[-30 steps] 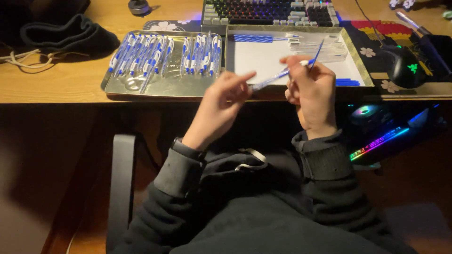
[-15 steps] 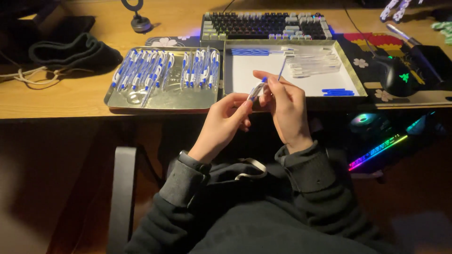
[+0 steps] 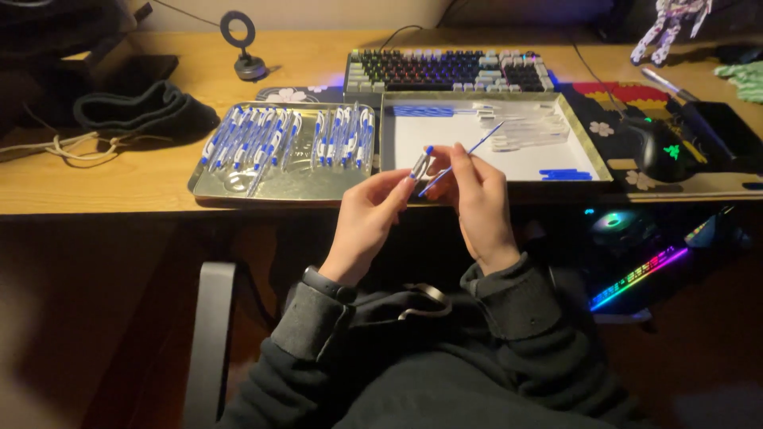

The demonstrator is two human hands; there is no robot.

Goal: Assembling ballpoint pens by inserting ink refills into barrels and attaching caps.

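My left hand (image 3: 367,226) pinches a short clear pen barrel with a blue tip (image 3: 420,163), held upright in front of the desk edge. My right hand (image 3: 477,202) holds a thin blue ink refill (image 3: 465,156), slanted up to the right, its lower end beside the barrel. Both hands hover just below the desk's front edge. Behind them, a metal tray (image 3: 278,187) holds several blue-and-white pens in rows. A second tray (image 3: 592,143) with a white floor holds clear barrels, refills and blue caps.
A keyboard (image 3: 449,70) with lit keys lies behind the trays. A black mouse with a green light (image 3: 664,151) sits at the right. Dark cloth (image 3: 143,111) and a cord lie at left. A small ring stand (image 3: 246,48) stands at the back. A chair arm (image 3: 211,334) is lower left.
The view has tilted up, so more of the desk shows. My hands have stayed together in front of the trays; the refill now points up to the right, next to the barrel.
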